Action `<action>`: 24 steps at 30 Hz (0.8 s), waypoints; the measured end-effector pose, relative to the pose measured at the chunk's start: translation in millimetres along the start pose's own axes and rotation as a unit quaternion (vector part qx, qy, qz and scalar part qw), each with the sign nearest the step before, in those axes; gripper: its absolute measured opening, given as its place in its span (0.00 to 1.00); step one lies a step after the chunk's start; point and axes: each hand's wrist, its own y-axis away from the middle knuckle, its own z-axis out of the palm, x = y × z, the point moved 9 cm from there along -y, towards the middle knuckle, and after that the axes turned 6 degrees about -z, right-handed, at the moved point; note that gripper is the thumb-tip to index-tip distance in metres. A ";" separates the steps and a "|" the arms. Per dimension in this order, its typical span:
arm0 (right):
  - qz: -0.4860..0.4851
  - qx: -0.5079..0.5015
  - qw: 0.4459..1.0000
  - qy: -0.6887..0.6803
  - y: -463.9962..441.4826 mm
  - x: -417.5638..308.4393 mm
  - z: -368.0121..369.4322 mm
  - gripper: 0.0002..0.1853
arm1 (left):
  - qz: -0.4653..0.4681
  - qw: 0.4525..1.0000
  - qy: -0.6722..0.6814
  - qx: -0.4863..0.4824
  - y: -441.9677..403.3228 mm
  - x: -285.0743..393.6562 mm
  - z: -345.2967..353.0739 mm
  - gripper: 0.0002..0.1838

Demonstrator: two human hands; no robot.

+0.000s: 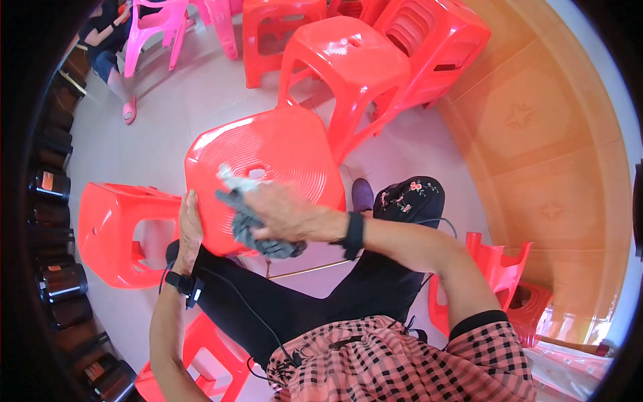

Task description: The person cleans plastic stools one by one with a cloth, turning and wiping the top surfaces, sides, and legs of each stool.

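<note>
A red plastic stool with a ringed seat and a small centre hole is in front of me, its seat facing up toward me. My left hand grips the stool's left edge, fingers along its side. My right hand, slightly blurred, presses a crumpled grey cloth against the seat, just below the hole. Part of the cloth sticks out past the fingers, and its underside is hidden.
A red stool lies tipped at left. More red stools stand ahead, some stacked, with pink chairs beyond. Another person sits at upper left. Dark containers line the left side; an orange panelled wall rises at right.
</note>
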 end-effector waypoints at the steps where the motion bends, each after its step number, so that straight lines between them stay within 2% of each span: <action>1: -0.022 0.059 0.998 0.014 13.5 6.1 -19.3 0.27 | 0.003 1.000 -0.006 0.004 0.1 -0.3 -1.2 0.26; 2: -0.044 0.117 0.992 0.027 30.5 11.9 -40.6 0.27 | 0.003 1.000 -0.007 0.006 0.3 -0.1 -2.1 0.26; 4: 0.082 0.072 0.991 0.080 60.0 40.7 -68.7 0.31 | -0.008 1.000 0.001 0.010 -0.7 -5.2 -2.9 0.26; 6: 0.124 0.108 0.978 0.131 86.7 74.8 -83.3 0.31 | -0.015 1.000 0.008 0.014 -1.3 -6.8 -3.2 0.26; 7: 0.125 0.108 0.978 0.131 94.2 78.9 -85.5 0.31 | -0.030 0.999 0.033 0.021 -1.6 -9.3 -3.4 0.26; 8: 0.178 0.115 0.972 0.104 104.8 91.5 -88.3 0.30 | -0.044 0.997 0.058 0.028 -1.9 -11.1 -3.1 0.26; 9: 0.230 0.122 0.962 0.076 114.7 102.7 -89.0 0.30 | -0.043 0.997 0.059 0.026 -2.3 -11.1 -2.3 0.26; 10: 0.230 0.123 0.962 0.076 118.6 106.8 -83.5 0.30 | -0.041 0.998 0.032 0.031 -3.0 -12.3 -4.1 0.27; 12: 0.207 0.241 0.942 -0.109 129.0 118.9 -69.9 0.26 | -0.037 0.999 0.000 0.035 -7.4 -24.7 -12.3 0.27; 13: 0.209 0.245 0.940 -0.113 129.7 121.9 -63.2 0.26 | -0.039 0.999 0.002 0.020 -11.4 -35.9 -14.7 0.27; 15: 0.142 0.302 0.886 -0.323 130.5 129.6 -47.9 0.26 | -0.038 0.999 -0.002 0.000 -14.1 -43.4 -12.7 0.28; 16: 0.144 0.308 0.882 -0.326 136.9 144.6 -32.5 0.26 | -0.048 0.999 0.019 -0.001 -12.0 -40.3 -10.9 0.28; 18: 0.308 0.297 0.799 -0.422 165.5 195.9 28.3 0.28 | -0.052 0.998 0.029 -0.013 -13.3 -32.8 -8.6 0.28; 20: 0.318 0.301 0.800 -0.410 165.3 188.2 26.6 0.27 | -0.050 0.999 -0.011 -0.013 -16.8 -28.3 -14.4 0.28; 22: 0.336 0.312 0.797 -0.393 154.8 179.3 27.7 0.19 | -0.050 0.997 -0.050 -0.014 -18.8 -27.7 -23.8 0.29; 23: 0.339 0.318 0.791 -0.398 148.3 175.4 26.6 0.19 | -0.051 0.996 -0.069 -0.011 -21.4 -27.2 -29.4 0.29; 24: 0.305 0.336 0.788 -0.415 135.8 167.9 19.9 0.18 | -0.053 0.995 -0.088 -0.006 -25.1 -23.7 -35.3 0.29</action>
